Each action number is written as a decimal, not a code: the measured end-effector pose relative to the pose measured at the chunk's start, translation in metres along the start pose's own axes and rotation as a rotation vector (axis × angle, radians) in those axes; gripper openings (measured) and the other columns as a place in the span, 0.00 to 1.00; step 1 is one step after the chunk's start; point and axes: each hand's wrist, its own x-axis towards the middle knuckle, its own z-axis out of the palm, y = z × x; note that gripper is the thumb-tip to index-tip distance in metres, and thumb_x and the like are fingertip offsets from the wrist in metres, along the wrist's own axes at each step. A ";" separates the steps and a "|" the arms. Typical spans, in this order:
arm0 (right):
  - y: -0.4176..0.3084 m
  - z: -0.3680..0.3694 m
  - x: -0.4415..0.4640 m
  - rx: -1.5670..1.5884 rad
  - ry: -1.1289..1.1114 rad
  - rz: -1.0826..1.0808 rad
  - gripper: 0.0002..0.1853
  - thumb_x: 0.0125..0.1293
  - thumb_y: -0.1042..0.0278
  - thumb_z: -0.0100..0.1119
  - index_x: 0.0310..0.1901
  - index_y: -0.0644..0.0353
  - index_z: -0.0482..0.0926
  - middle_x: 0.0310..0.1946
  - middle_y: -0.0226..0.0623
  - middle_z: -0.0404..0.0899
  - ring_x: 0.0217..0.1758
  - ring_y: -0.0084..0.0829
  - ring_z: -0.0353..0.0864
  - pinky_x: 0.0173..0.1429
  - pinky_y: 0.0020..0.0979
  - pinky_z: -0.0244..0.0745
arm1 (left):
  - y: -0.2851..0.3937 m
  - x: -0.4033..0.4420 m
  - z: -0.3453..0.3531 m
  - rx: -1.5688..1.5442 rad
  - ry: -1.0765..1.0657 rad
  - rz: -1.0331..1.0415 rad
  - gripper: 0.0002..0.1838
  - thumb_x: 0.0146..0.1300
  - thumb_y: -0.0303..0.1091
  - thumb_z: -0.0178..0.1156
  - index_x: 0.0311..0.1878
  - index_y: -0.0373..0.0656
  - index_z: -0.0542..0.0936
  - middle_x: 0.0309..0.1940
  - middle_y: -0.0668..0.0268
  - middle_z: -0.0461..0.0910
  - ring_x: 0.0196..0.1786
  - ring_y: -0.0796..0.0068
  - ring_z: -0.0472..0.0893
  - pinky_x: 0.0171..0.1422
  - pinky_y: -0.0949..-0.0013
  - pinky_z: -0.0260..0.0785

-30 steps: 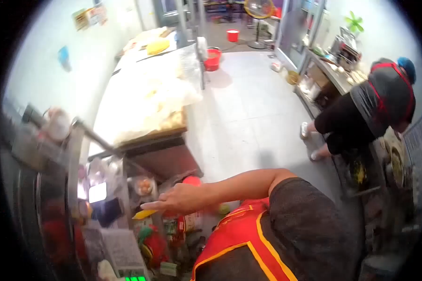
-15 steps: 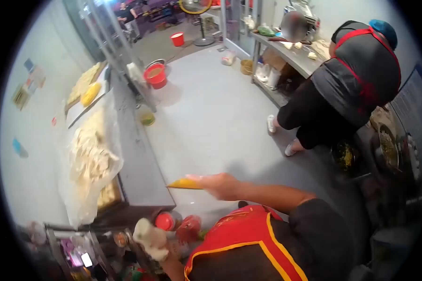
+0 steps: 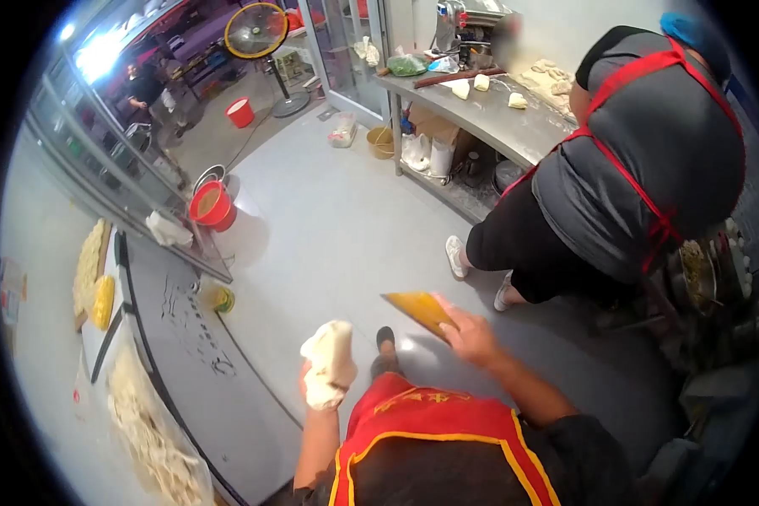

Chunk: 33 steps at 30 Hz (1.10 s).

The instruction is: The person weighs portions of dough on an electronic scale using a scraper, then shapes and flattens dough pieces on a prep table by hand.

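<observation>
My left hand (image 3: 305,384) is raised in front of me and closed around a pale lump of dough (image 3: 329,364), which covers most of the fingers. A flat, yellow dough scraper (image 3: 420,312) is gripped in my right hand (image 3: 472,336), its pointed corner turned to the left. Both hands are in the air over the floor, apart from each other. Below them shows my red apron (image 3: 430,403) with yellow trim.
Ahead to the right, a co-worker (image 3: 641,152) bends at a steel table (image 3: 481,110) bearing dough pieces (image 3: 517,100). A grey-topped counter (image 3: 202,354) runs along my left with bagged dough (image 3: 148,422). A red bucket (image 3: 212,207) and a fan (image 3: 257,34) stand farther off.
My view has turned to the right and I have moved forward from the counter. The dough in my left hand is now higher and nearer the middle; the scraper has swung to the right.
</observation>
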 end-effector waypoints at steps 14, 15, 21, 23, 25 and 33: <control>0.084 -0.051 0.250 -0.105 0.444 0.328 0.31 0.60 0.74 0.53 0.66 0.53 0.61 0.52 0.54 0.74 0.52 0.51 0.76 0.54 0.38 0.72 | -0.010 0.429 0.042 -0.102 -0.080 -0.925 0.27 0.64 0.40 0.52 0.62 0.34 0.64 0.53 0.52 0.74 0.52 0.57 0.77 0.53 0.59 0.72; 0.091 -0.058 0.269 -0.058 0.455 0.357 0.31 0.60 0.75 0.53 0.66 0.53 0.61 0.53 0.54 0.73 0.54 0.51 0.75 0.55 0.38 0.72 | -0.017 0.460 0.043 -0.179 -0.115 -1.030 0.27 0.63 0.40 0.54 0.61 0.35 0.65 0.51 0.52 0.75 0.48 0.57 0.79 0.46 0.61 0.75; 0.182 -0.109 0.385 -0.060 0.572 0.246 0.29 0.62 0.75 0.49 0.66 0.64 0.59 0.63 0.53 0.66 0.63 0.43 0.70 0.63 0.35 0.65 | -0.092 0.604 0.076 0.016 -0.050 -1.018 0.24 0.61 0.41 0.59 0.58 0.42 0.69 0.45 0.61 0.79 0.37 0.68 0.81 0.31 0.70 0.75; 0.188 -0.135 0.414 -0.005 0.622 0.268 0.29 0.63 0.75 0.49 0.67 0.65 0.58 0.64 0.52 0.64 0.64 0.43 0.68 0.64 0.35 0.63 | -0.102 0.644 0.115 0.133 -0.185 -1.007 0.21 0.62 0.42 0.57 0.56 0.45 0.72 0.42 0.65 0.80 0.36 0.74 0.81 0.28 0.73 0.74; 0.201 -0.158 0.435 -0.019 0.665 0.267 0.30 0.62 0.77 0.49 0.67 0.65 0.58 0.64 0.52 0.64 0.65 0.44 0.67 0.65 0.35 0.62 | -0.124 0.689 0.120 0.193 -0.227 -1.042 0.20 0.63 0.44 0.56 0.54 0.43 0.72 0.38 0.65 0.81 0.33 0.75 0.81 0.26 0.74 0.72; 0.232 -0.206 0.469 -0.132 0.924 0.569 0.28 0.63 0.79 0.49 0.66 0.63 0.60 0.58 0.51 0.70 0.58 0.43 0.74 0.60 0.32 0.67 | -0.246 0.856 0.180 0.641 -0.693 -0.836 0.16 0.60 0.27 0.57 0.52 0.37 0.76 0.50 0.66 0.77 0.43 0.81 0.76 0.42 0.77 0.68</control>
